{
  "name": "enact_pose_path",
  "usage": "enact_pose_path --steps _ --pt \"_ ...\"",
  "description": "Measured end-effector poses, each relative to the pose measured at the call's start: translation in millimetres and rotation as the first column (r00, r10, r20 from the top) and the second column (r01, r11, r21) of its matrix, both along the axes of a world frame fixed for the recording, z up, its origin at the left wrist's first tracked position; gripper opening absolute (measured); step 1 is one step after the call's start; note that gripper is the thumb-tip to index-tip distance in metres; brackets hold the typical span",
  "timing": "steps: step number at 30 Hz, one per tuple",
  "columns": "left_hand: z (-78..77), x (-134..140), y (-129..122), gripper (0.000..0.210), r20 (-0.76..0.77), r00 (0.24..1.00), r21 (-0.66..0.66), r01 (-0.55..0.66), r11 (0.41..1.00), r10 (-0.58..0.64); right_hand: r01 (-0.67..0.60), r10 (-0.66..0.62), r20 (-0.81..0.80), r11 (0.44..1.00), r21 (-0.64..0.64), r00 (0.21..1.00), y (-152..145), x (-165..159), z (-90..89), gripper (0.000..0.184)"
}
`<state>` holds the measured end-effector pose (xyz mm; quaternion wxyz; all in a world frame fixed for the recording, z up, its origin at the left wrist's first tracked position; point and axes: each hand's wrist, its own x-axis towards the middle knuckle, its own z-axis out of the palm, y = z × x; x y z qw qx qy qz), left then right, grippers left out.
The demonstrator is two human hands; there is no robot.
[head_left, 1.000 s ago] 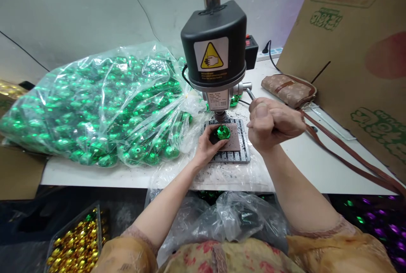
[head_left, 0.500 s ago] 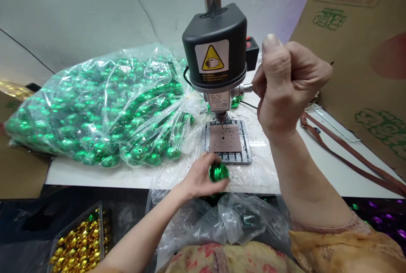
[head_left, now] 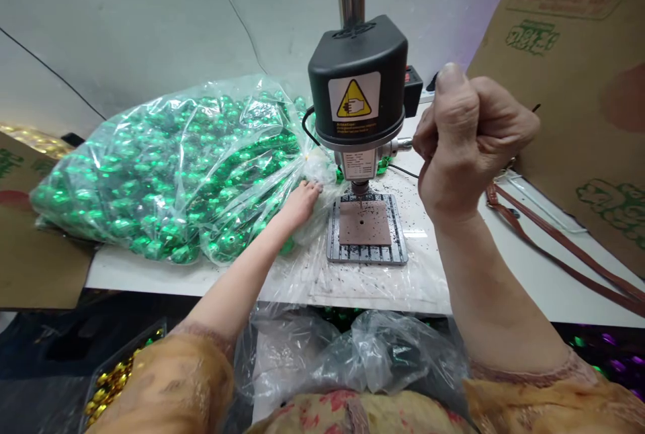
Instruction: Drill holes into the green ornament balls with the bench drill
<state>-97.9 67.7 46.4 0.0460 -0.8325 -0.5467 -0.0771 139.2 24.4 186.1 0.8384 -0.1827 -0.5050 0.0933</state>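
Observation:
My right hand (head_left: 458, 142) is closed in a fist round the feed handle of a black bench drill press (head_left: 357, 84), on the machine's right side. Below the drill head, a brown board (head_left: 365, 224) with a small hole lies on the slotted metal base (head_left: 367, 254). My left hand (head_left: 302, 201) is at the gathered end of a large clear plastic bag (head_left: 166, 165) full of shiny green balls. Its fingers point away from me and are partly hidden, so I cannot see whether they hold a ball.
Dark shavings lie scattered on the white table (head_left: 166, 279). A crumpled clear bag (head_left: 353, 353) hangs at the front edge over my lap. Gold balls (head_left: 105, 387) fill a bin at lower left. A cardboard box (head_left: 569, 84) and brown strap (head_left: 559, 239) are on the right.
My left hand has moved from in front of the drill base, up and left to the bag. The green ball it held is no longer seen in it. My right hand keeps its grip.

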Motion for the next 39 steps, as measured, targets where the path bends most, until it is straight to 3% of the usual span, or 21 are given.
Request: enact_pose_path --steps 2,6,10,12,13,14,16,18,19,21,25,30,32,34,37,39 --pt "-2.2 -0.9 19.6 0.034 -0.096 0.995 -0.041 -0.026 0.999 0.022 -0.005 0.005 -0.002 1.000 0.001 1.000 1.0 0.4 -1.0 0.047" --pt "-1.8 -4.0 26.4 0.035 -0.066 0.997 -0.021 -0.028 0.999 0.026 0.001 -0.001 0.005 1.000 0.004 1.000 0.2 1.1 -1.7 0.045" --pt "12.2 -9.1 3.4 0.032 0.069 0.997 0.047 -0.032 0.998 0.029 0.019 -0.017 0.034 0.998 -0.055 0.999 -4.7 1.4 -0.7 0.048" --pt "19.9 -5.9 -18.2 0.033 0.292 0.956 0.086 -0.057 0.995 0.030 0.017 -0.015 0.035 0.998 -0.052 0.999 -6.8 1.1 -0.5 0.048" --pt "22.3 -1.9 -30.4 0.033 0.463 0.886 0.081 -0.073 0.994 0.027 0.009 -0.008 0.030 0.999 -0.033 1.000 -7.5 0.8 -0.5 0.047" --pt "23.3 3.6 -42.8 0.033 0.642 0.766 0.042 -0.075 0.996 0.030 0.001 -0.001 0.026 1.000 -0.016 1.000 -8.0 0.5 -0.5 0.046" --pt "20.1 18.2 -64.7 0.036 0.895 0.435 -0.118 0.006 0.993 0.104 -0.006 0.006 0.018 1.000 -0.003 1.000 -8.7 0.2 -0.6 0.046" --pt "11.0 34.0 -79.1 0.040 0.959 0.139 -0.267 0.154 0.951 0.246 0.005 -0.004 0.021 0.999 -0.032 1.000 -9.0 0.2 -0.6 0.046" --pt "5.2 40.9 -82.8 0.042 0.952 0.040 -0.306 0.210 0.929 0.304 0.015 -0.014 0.024 0.999 -0.052 1.000 -9.1 0.4 -0.6 0.047" --pt "-6.4 51.1 -83.9 0.043 0.934 -0.045 -0.334 0.245 0.910 0.355 0.028 -0.026 0.030 0.997 -0.070 0.999 -9.1 0.7 -0.9 0.047" --pt "-19.5 57.7 -73.2 0.048 0.941 0.011 -0.331 0.248 0.910 0.339 0.017 -0.016 0.042 0.999 -0.031 0.999 -9.1 1.1 -2.0 0.047" --pt "-16.4 58.9 -66.1 0.048 0.899 -0.105 -0.376 0.316 0.871 0.426 0.058 -0.051 0.074 0.993 -0.099 0.996 -11.5 1.8 -2.4 0.047" --pt "-14.5 58.1 -68.1 0.049 0.899 -0.106 -0.375 0.312 0.873 0.425 0.045 -0.039 0.068 0.996 -0.082 0.997 -12.4 2.1 -2.3 0.047" --pt "-13.5 56.1 -71.8 0.053 0.929 -0.018 -0.356 0.231 0.905 0.370 0.026 -0.022 0.061 0.998 -0.062 0.998 -12.8 2.4 -2.3 0.047" --pt "-12.6 52.4 -77.0 0.055 0.931 0.274 -0.252 0.008 0.968 0.241 0.015 -0.012 0.065 0.999 -0.046 0.998 -12.3 2.6 -3.1 0.046" --pt "-12.3 52.0 -78.1 0.053 0.904 0.374 -0.205 -0.044 0.978 0.207 0.010 -0.008 0.063 0.999 -0.040 0.998 -11.9 2.5 -3.7 0.046"
